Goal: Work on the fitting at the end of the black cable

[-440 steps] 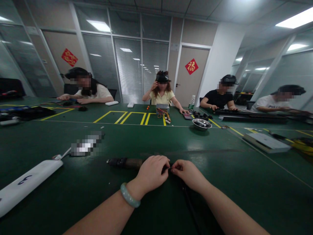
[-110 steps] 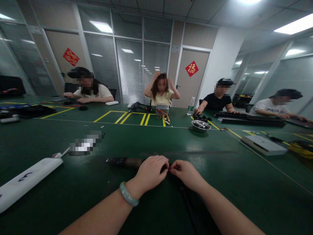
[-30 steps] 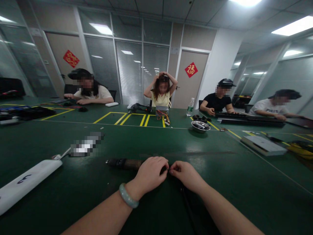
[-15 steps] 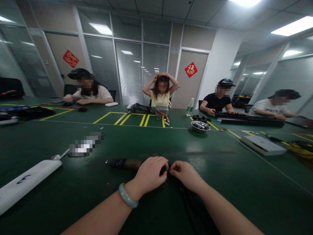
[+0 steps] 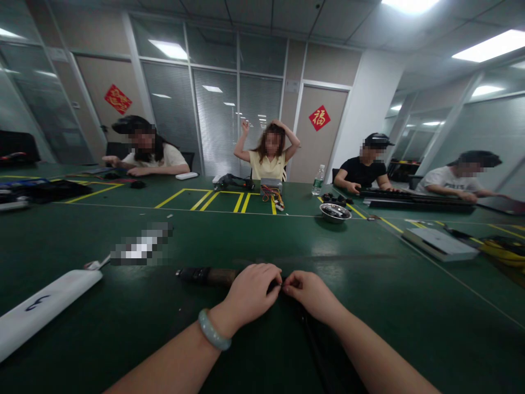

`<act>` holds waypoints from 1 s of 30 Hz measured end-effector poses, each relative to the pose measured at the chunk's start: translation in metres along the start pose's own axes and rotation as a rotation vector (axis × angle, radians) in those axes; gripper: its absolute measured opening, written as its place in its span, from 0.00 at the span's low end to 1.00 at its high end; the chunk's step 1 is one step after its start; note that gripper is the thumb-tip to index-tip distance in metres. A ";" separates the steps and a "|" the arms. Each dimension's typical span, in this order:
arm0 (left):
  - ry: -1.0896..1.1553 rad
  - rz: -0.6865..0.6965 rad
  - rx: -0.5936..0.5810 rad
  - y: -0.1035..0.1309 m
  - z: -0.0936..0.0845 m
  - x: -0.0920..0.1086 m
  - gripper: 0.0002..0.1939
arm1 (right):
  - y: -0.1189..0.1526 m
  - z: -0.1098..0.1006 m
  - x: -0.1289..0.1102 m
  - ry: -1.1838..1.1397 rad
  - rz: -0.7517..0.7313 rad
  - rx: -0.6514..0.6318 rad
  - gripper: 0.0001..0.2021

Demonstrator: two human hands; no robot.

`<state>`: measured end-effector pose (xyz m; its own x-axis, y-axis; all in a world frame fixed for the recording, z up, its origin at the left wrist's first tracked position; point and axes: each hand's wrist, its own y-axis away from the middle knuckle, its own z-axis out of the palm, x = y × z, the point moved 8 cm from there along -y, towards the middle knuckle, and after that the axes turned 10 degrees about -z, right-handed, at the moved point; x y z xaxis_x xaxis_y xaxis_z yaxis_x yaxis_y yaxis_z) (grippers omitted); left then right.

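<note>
My left hand (image 5: pixel 253 290), with a pale green bangle on its wrist, is closed over the rear end of a dark electric screwdriver (image 5: pixel 221 276). The tool lies on its side on the green table, its metal tip pointing left. My right hand (image 5: pixel 308 293) pinches something small and dark just beside the left fingertips, too small to make out. A dark cable (image 5: pixel 314 339) runs from under my right hand toward the lower edge of the view. The rear of the screwdriver is hidden by my left hand.
A white power strip (image 5: pixel 49 309) lies at left, near a pixelated object (image 5: pixel 141 244). Farther off are a metal bowl (image 5: pixel 335 213) of small parts, a water bottle (image 5: pixel 318 180), a grey box with wires (image 5: pixel 272 189) and a flat white box (image 5: pixel 439 243). Several people sit around the table.
My hands stay almost in the same place, fingertips close together. Across the table, one person's hand has lifted off the head to the side. The person at left has raised a hand slightly.
</note>
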<state>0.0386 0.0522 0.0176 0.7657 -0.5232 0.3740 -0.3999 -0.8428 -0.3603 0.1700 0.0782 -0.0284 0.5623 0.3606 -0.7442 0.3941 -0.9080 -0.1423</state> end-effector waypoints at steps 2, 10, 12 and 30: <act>-0.001 0.002 -0.008 0.000 0.001 -0.001 0.06 | 0.001 0.000 0.000 0.006 0.008 -0.001 0.06; -0.019 0.009 -0.010 -0.001 0.002 0.001 0.07 | 0.000 -0.001 -0.001 0.009 0.008 -0.003 0.05; -0.027 0.010 -0.006 -0.001 0.002 0.001 0.06 | 0.000 -0.001 -0.001 0.005 0.016 -0.003 0.06; -0.030 0.010 -0.022 -0.001 0.002 -0.001 0.04 | -0.001 0.000 0.004 0.014 -0.002 -0.004 0.06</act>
<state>0.0395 0.0534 0.0159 0.7763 -0.5279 0.3445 -0.4183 -0.8402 -0.3451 0.1719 0.0801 -0.0312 0.5719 0.3655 -0.7343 0.3978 -0.9065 -0.1414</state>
